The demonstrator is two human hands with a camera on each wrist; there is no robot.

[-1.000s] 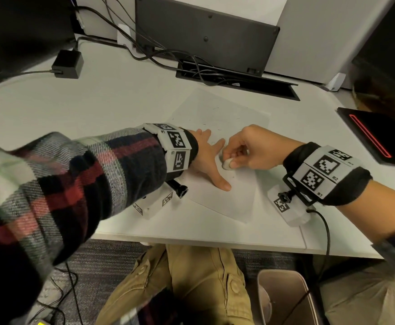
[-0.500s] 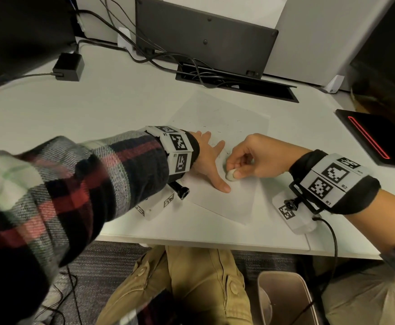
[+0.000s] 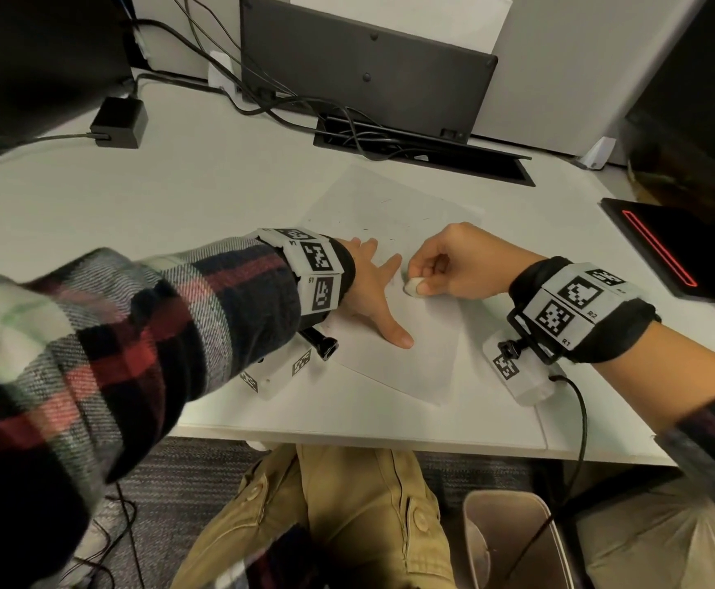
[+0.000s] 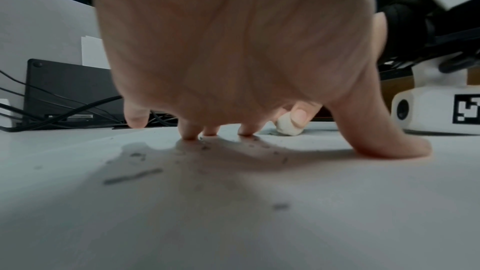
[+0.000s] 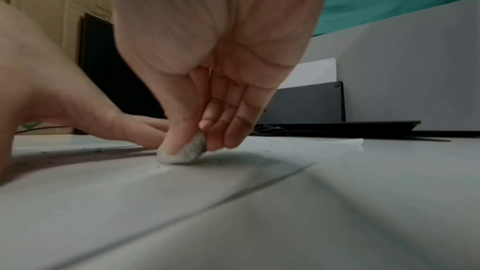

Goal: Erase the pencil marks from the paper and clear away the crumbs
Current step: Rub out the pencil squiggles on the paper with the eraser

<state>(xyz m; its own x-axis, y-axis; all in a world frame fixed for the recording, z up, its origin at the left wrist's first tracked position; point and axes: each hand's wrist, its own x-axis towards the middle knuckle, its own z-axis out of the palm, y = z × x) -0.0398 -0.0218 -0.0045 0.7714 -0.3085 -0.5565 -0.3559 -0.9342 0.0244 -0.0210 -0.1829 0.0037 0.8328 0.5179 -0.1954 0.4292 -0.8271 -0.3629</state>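
Observation:
A white sheet of paper [image 3: 406, 333] lies at an angle on the white desk [image 3: 177, 197]. My left hand [image 3: 372, 291] is spread flat on the paper, fingertips and thumb pressing it down. My right hand [image 3: 445, 265] pinches a small, greyed white eraser [image 3: 413, 286] between thumb and fingers, its bottom touching the paper just right of my left index finger. In the right wrist view the eraser [image 5: 182, 152] sits on the sheet under my thumb. In the left wrist view dark eraser crumbs [image 4: 132, 176] and short pencil marks lie scattered on the paper [image 4: 233, 223] under and before my palm.
A dark upright panel [image 3: 364, 65] and a cable tray [image 3: 423, 150] with tangled cables stand behind the paper. A black power adapter [image 3: 120, 121] sits at the back left, a black device with a red line [image 3: 678, 252] at the right. A waste bin [image 3: 512, 542] stands below the desk edge.
My right hand slid the eraser a short way back and forth on the paper beside my left index finger. The left hand stayed pressed in place.

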